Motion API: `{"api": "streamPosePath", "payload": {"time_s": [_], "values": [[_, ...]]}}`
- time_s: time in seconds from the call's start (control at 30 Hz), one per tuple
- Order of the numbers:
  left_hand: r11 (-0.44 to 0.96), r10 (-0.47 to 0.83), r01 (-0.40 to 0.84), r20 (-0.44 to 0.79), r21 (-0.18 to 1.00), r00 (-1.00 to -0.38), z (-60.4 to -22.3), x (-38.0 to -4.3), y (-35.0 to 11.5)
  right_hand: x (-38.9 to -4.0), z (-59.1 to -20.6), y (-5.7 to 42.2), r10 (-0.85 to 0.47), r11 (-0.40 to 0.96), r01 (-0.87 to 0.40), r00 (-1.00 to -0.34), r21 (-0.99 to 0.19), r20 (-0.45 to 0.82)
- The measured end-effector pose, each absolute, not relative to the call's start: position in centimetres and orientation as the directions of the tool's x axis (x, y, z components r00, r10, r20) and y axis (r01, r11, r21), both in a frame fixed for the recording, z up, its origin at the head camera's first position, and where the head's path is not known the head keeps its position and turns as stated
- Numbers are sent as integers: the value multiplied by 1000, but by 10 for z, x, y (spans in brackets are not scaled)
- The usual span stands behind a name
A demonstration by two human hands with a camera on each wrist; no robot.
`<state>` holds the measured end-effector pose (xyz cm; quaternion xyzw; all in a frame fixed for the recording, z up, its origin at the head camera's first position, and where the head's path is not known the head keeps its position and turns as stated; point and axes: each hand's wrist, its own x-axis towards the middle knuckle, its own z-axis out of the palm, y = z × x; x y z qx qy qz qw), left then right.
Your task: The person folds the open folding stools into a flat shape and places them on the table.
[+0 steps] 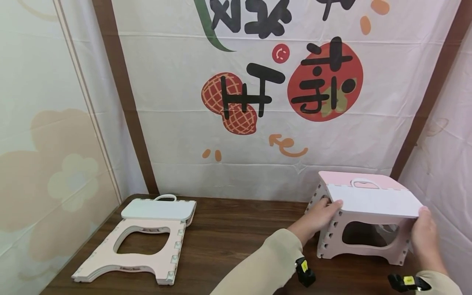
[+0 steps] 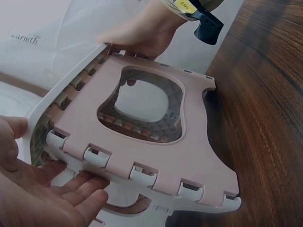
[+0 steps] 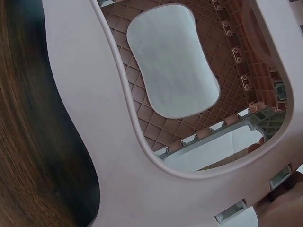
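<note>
A pink and white folding stool (image 1: 374, 203) stands unfolded at the right side of the table, a white carry handle on its top. My left hand (image 1: 321, 217) grips its near left corner, the thumb on the seat edge and the fingers against the side panel. At the near right corner my right hand (image 1: 425, 237) holds the seat edge, thumb uppermost. Between the two hands, in the left wrist view, is the pink leg panel (image 2: 80, 113) with its wide cut-out. Through that opening, the right wrist view shows the ribbed inner side (image 3: 142, 101).
A second folding stool (image 1: 167, 262), folded flat, lies on the left of the dark wooden table (image 1: 236, 221), its handle toward the back. Printed cloth (image 1: 177, 135) hangs behind the table and at both sides, close to the right hand.
</note>
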<state>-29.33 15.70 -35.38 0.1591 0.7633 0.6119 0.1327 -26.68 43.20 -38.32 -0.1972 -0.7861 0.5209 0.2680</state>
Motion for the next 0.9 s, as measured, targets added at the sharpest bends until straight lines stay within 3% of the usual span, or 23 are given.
{"api": "streamPosePath", "payload": {"time_s": [0.5,0.9], "values": [[197,398,89,3,976,-917,-355,-296,131,-274,-388,410,544,384,-32,-800,-923,254],[168,408,102,25,980,-913,-360,-301,112,-280,-391,388,516,310,-107,-815,-945,262]]}}
